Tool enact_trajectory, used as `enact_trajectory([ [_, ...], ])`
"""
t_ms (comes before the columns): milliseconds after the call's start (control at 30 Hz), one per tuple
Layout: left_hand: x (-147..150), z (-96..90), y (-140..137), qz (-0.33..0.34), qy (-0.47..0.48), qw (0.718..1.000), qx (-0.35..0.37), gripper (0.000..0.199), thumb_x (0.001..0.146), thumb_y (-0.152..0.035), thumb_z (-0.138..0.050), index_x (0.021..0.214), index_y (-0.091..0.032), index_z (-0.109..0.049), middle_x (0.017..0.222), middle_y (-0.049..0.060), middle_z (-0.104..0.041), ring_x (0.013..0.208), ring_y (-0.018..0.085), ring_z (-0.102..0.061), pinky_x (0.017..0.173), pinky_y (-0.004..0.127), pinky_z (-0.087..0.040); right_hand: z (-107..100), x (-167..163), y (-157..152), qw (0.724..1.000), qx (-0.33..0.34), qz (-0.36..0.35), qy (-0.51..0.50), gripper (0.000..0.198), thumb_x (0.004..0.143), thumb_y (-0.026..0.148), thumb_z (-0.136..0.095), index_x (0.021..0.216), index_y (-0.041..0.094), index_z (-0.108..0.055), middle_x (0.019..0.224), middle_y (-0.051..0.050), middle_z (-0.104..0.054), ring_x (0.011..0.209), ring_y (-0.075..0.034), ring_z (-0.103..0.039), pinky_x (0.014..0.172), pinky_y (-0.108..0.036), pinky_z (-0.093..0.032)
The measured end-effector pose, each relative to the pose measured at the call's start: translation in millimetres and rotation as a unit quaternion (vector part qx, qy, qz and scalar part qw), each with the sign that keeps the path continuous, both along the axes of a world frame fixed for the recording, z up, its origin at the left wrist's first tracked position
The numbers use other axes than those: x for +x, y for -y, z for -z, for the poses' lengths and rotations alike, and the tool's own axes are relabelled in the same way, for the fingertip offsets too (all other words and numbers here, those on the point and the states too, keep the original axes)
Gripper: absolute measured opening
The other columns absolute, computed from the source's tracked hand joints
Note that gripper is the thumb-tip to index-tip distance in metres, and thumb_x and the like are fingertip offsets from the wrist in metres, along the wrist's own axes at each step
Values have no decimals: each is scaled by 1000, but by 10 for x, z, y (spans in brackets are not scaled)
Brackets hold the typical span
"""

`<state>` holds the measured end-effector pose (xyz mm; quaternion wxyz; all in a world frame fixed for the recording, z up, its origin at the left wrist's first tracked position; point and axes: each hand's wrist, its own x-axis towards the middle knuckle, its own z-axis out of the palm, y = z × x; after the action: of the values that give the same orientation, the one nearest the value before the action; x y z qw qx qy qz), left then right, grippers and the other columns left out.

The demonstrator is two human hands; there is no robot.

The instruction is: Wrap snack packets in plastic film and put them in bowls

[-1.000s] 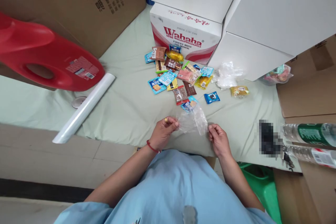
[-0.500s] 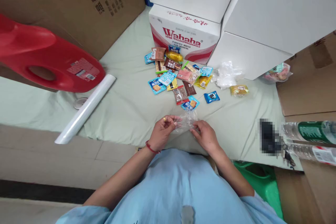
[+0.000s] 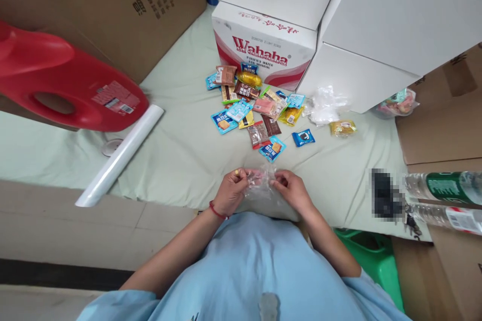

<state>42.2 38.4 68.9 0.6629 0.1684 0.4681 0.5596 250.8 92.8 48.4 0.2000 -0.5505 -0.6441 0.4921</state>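
Between my hands is a clear plastic bag (image 3: 260, 183), crumpled and see-through, just above the near part of the cloth. My left hand (image 3: 232, 189), with a ring and a red wrist cord, pinches the bag's left side. On the other side, the fingertips of my right hand (image 3: 289, 188) pinch it too. Just beyond the bag lies a blue snack packet (image 3: 272, 149). Behind that spreads a loose pile of small wrapped snacks (image 3: 244, 91) in brown, blue, pink and yellow. A dark blue packet (image 3: 303, 138) sits apart on the right.
More clear bags (image 3: 326, 105) lie by a yellow packet (image 3: 342, 128). A white roll (image 3: 120, 155) and a red jug (image 3: 71, 85) are at left. A Wahaha carton (image 3: 263, 50) stands behind the pile. Bottles (image 3: 444, 186) and keys (image 3: 413, 225) lie at right.
The bag has been drawn out between my hands and hangs lower toward me. My right hand has shifted slightly left and up, and its fingers have closed more on the bag.
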Motion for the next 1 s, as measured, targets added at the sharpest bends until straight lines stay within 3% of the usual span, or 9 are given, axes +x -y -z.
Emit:
enact_trajectory([
  [100,-23,13,25,-22,-14,1000,-7,39,64,-30,-84,60,-19,-47,98,5,-75,97,24,-72,91,40,-56,60,-59,-17,999,-4,-1,-42,21,82,40,-65,84,20,-70,72,-1,-63,64,-15,-53,61,-27,-42],
  [367,-212,62,15,-85,-29,996,-16,32,60,-23,-78,60,-21,-46,76,-1,-65,89,22,-71,90,42,-57,-72,276,-134,960,-138,115,-216,34,74,49,-82,81,20,-66,57,8,-44,49,-8,-34,45,-21,-27],
  [533,-254,64,-45,-100,-19,995,-20,32,61,-23,-80,61,-21,-48,80,-1,-65,84,20,-70,84,38,-58,-223,526,-149,929,-195,150,-275,38,70,45,-89,82,21,-62,72,4,-59,48,-4,-37,41,-17,-22],
  [667,-306,45,-91,-112,-16,993,-18,32,61,-24,-83,63,-21,-51,80,-1,-65,91,23,-72,81,35,-58,-276,692,-128,906,-224,183,-310,37,71,41,-88,82,21,-60,72,4,-60,44,-2,-31,38,-15,-17],
  [767,-377,57,-102,-120,-31,992,-14,33,60,-26,-85,65,-21,-52,83,-1,-66,96,24,-72,82,34,-56,-260,789,-127,901,-218,210,-312,37,68,39,-88,81,21,-60,74,4,-61,44,-1,-29,39,-15,-17],
  [867,-439,97,-76,-117,-77,990,-11,37,62,-30,-87,67,-20,-52,94,2,-69,99,24,-72,85,34,-54,-206,869,-168,921,-190,222,-256,39,66,42,-88,79,21,-59,70,4,-57,45,-3,-33,39,-16,-19],
  [1000,-443,145,-6,-89,-140,986,0,38,65,-38,-88,68,-19,-55,99,5,-70,98,23,-70,87,35,-52,-165,930,-257,957,-66,253,-123,39,68,47,-83,85,21,-60,74,2,-60,52,-9,-43,44,-21,-31],
])
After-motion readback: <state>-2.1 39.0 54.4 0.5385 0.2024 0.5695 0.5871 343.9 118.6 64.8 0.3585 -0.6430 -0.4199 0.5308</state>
